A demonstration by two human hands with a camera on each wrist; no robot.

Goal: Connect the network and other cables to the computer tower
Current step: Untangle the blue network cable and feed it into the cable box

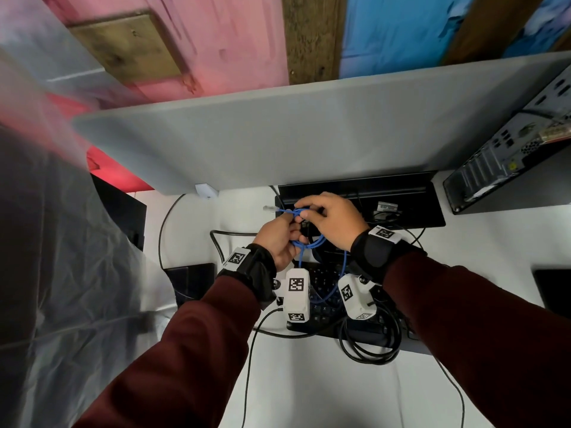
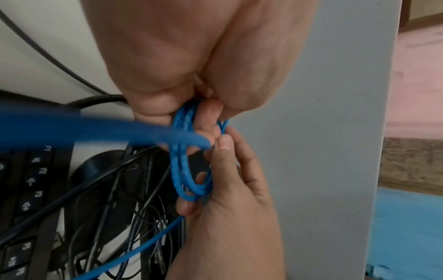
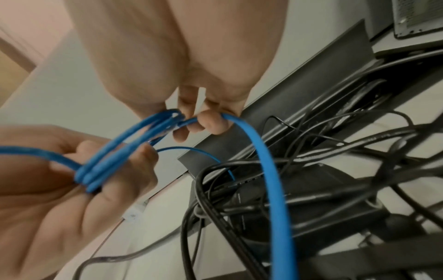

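A blue network cable (image 1: 301, 242), wound in a small coil, hangs between both hands above the desk. My left hand (image 1: 289, 231) grips the coil (image 3: 103, 166) with curled fingers round several loops. My right hand (image 1: 306, 213) pinches the upper end of the loops (image 2: 184, 170), and a loose strand (image 3: 268, 170) runs down from its fingers. The cable's clear plug (image 1: 268, 207) sticks out to the left of the hands. The black computer tower (image 1: 509, 149) lies at the far right with its rear ports facing me, well away from both hands.
A black keyboard (image 1: 324, 291) lies under my wrists, with a tangle of black cables (image 1: 370, 344) on and around it. An open black cable tray (image 1: 401, 199) sits behind the hands. A grey partition (image 1: 278, 134) stands at the back of the white desk (image 1: 340, 396).
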